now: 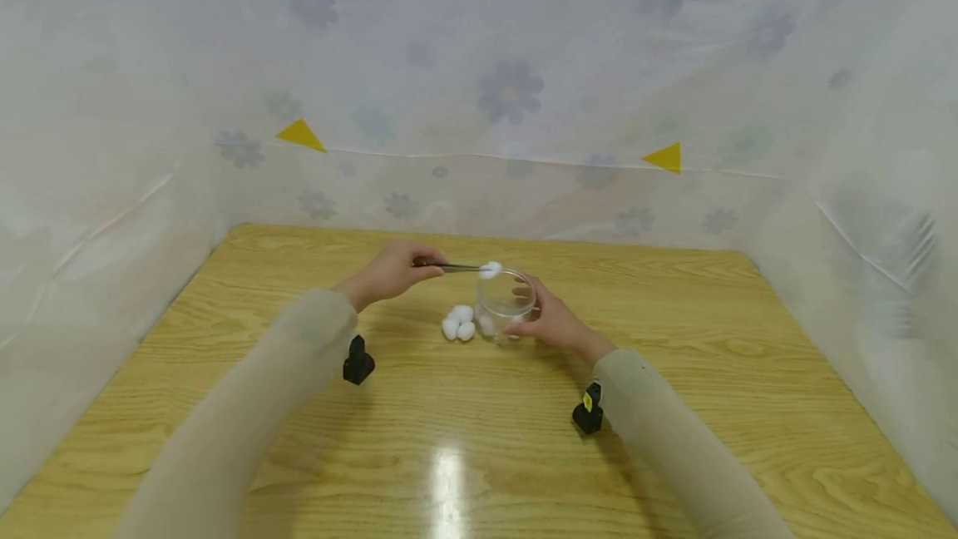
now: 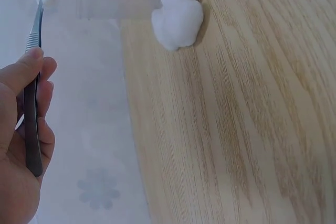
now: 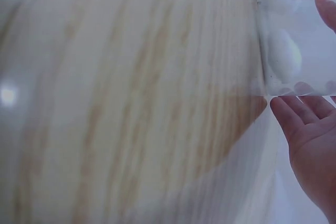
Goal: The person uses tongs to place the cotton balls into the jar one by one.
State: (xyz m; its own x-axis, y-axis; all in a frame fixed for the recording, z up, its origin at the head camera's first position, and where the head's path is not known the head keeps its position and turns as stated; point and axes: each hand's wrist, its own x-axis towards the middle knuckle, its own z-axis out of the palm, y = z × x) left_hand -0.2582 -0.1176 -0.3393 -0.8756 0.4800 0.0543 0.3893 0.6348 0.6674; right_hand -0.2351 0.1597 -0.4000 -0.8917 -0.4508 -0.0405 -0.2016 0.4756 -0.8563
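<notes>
Metal tweezers lie between the thumb and fingers of my left hand. Their tips pinch a white cotton ball, which overlaps the far left rim of a clear round jar in the head view. My right hand grips the jar from its right side, thumb at the near wall and fingers round the back. Inside the jar, cotton shows low through the wall. A small cluster of cotton balls sits on the table just left of the jar.
The wood-grain table is bordered at the back and sides by pale flowered sheeting. Two yellow triangles mark the back sheet. A black wrist device hangs by each sleeve.
</notes>
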